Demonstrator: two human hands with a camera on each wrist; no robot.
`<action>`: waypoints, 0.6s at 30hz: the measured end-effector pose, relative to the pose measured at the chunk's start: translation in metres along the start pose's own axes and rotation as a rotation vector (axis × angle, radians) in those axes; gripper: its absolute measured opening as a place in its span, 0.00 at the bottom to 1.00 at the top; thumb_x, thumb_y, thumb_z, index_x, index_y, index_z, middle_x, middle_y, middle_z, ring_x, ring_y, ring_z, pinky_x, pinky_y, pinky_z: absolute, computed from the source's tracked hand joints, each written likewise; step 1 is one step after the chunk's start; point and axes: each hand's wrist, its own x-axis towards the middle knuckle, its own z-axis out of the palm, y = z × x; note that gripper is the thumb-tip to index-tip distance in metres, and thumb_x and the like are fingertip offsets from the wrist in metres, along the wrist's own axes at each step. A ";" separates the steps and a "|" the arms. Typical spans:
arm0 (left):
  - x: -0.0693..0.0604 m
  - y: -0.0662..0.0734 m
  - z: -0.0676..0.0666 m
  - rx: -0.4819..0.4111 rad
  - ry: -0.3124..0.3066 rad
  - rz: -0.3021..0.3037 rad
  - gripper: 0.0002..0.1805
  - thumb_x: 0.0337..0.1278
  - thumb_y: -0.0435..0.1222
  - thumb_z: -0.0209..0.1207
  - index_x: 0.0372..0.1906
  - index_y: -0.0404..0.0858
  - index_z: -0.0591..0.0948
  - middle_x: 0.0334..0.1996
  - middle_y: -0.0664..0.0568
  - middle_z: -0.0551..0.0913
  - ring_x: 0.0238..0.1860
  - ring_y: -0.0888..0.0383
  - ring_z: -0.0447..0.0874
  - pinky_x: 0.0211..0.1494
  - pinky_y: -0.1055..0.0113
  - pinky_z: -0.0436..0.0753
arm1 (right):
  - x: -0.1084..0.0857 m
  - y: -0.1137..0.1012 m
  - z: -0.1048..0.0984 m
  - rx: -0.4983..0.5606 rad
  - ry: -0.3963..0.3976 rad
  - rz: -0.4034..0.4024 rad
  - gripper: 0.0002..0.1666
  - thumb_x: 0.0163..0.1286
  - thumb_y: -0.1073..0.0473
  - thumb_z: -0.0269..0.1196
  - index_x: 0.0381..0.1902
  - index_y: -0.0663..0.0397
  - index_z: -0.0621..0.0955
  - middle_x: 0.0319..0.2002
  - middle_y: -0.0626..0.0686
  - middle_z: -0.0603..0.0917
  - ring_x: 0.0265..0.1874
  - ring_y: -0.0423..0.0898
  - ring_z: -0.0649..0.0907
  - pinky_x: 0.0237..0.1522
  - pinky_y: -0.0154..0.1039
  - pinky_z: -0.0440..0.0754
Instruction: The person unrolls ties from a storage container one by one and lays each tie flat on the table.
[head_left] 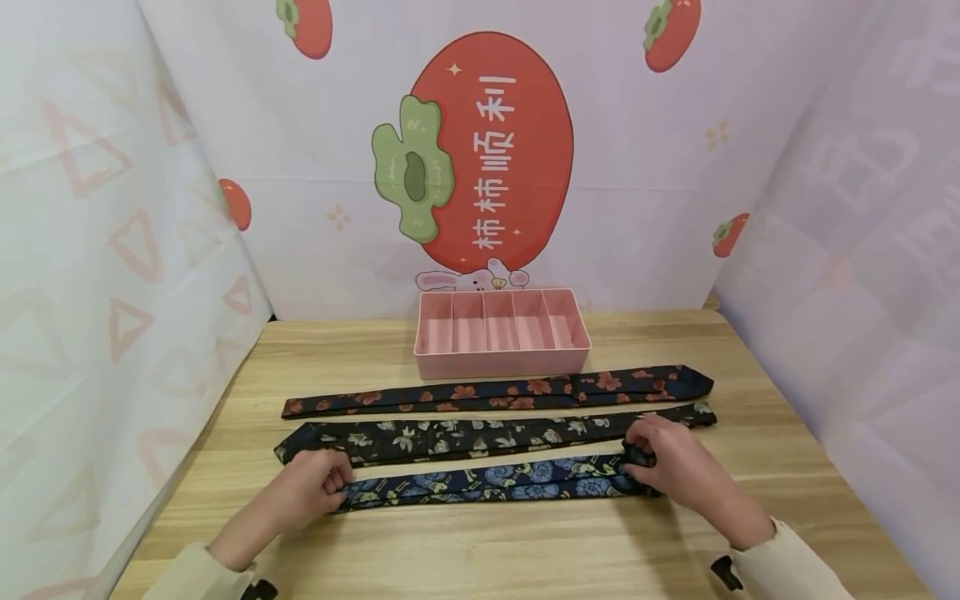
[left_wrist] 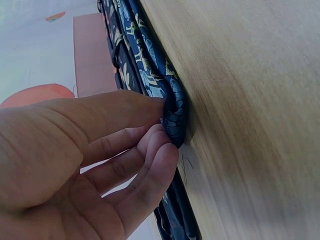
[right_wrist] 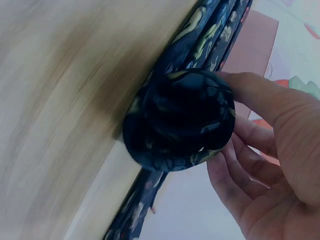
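Note:
A navy necktie with blue and yellow figures [head_left: 517, 482] lies stretched across the table nearest the person. My left hand [head_left: 309, 488] pinches its left end; in the left wrist view the thumb and fingertips meet at the folded tip [left_wrist: 175, 112]. At the other end my right hand [head_left: 672, 460] holds a coiled part of the same necktie. Seen from the right wrist, that coil [right_wrist: 150, 112] looks like a loose round roll, with the thumb and fingers at its edge. Behind lies a black necktie with pale flowers [head_left: 480, 437], partly hidden by both hands.
Farther back a dark necktie with orange-red flowers [head_left: 465, 395] lies lengthwise. A pink tray with several compartments [head_left: 502, 364] stands at the rear of the wooden table [head_left: 480, 554]. Printed white cloth [head_left: 637, 233] hangs behind and at both sides.

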 end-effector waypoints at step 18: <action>-0.006 -0.019 -0.009 0.002 -0.006 0.014 0.12 0.49 0.23 0.73 0.32 0.40 0.84 0.28 0.58 0.82 0.28 0.69 0.74 0.31 0.72 0.80 | -0.014 0.031 -0.019 0.019 -0.033 0.139 0.15 0.56 0.63 0.78 0.40 0.60 0.87 0.35 0.50 0.86 0.31 0.41 0.83 0.32 0.37 0.84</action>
